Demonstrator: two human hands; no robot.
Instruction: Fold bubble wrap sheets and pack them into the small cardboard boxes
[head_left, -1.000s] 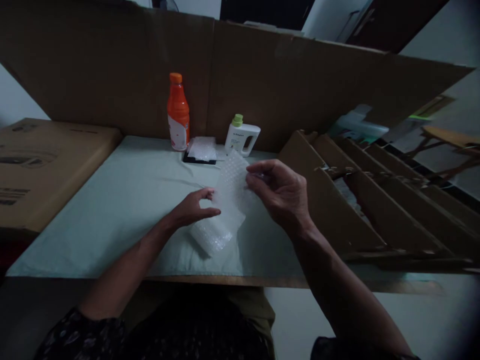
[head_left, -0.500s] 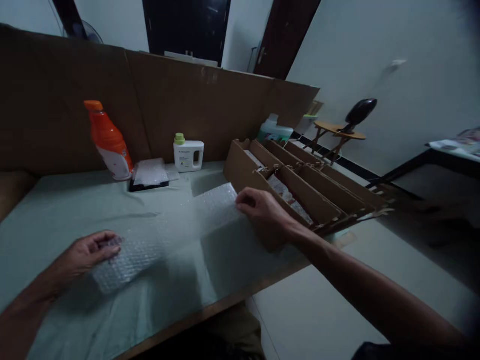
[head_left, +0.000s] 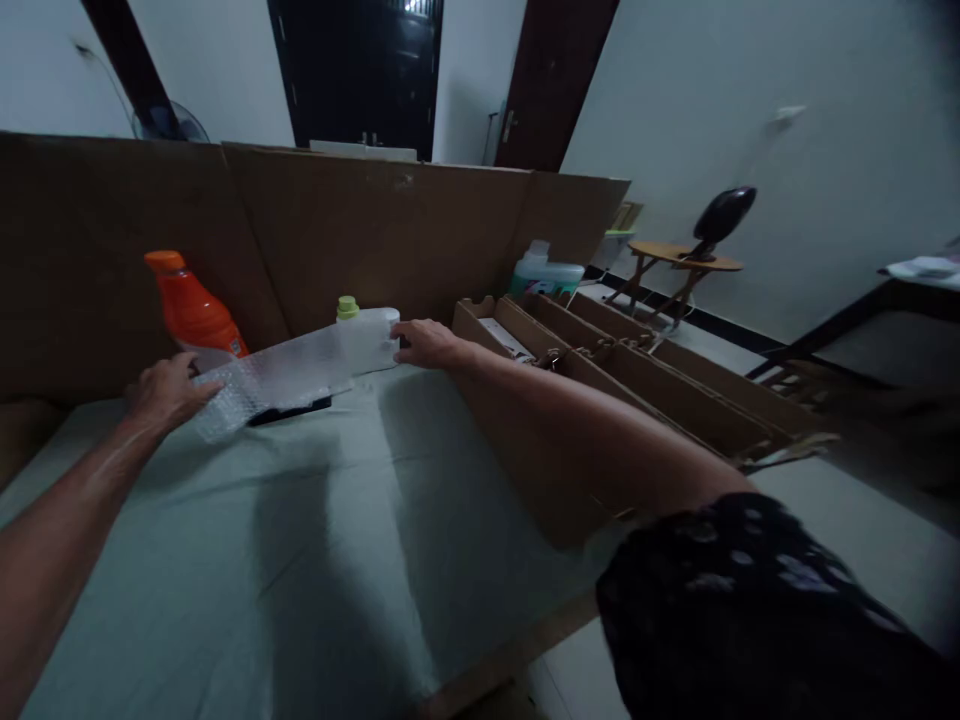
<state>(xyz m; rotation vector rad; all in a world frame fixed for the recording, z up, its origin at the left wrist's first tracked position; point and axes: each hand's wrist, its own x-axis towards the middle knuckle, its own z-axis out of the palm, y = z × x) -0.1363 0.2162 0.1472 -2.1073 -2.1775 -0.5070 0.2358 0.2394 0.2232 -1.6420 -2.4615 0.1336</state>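
A strip of clear bubble wrap (head_left: 292, 368) stretches between my two hands, held up at the back of the table. My left hand (head_left: 169, 392) pinches its left end, in front of an orange bottle (head_left: 196, 310). At the other end, my right hand (head_left: 426, 343) is closed on the wrap's edge, close to a white jug with a green cap (head_left: 347, 308). The wrap partly covers the jug. Below the wrap, a flat black item (head_left: 291, 409) lies on the table, mostly hidden.
A divided cardboard box (head_left: 517, 400) stands at the right, with papers in one slot. Behind it is a bottle of green liquid (head_left: 546, 272). A cardboard wall (head_left: 375, 225) runs along the back of the cloth-covered table (head_left: 322, 560).
Both hands have moved away from me toward the back of the table, carrying the bubble wrap. My right hand has also shifted left, from beside the box to the jug.
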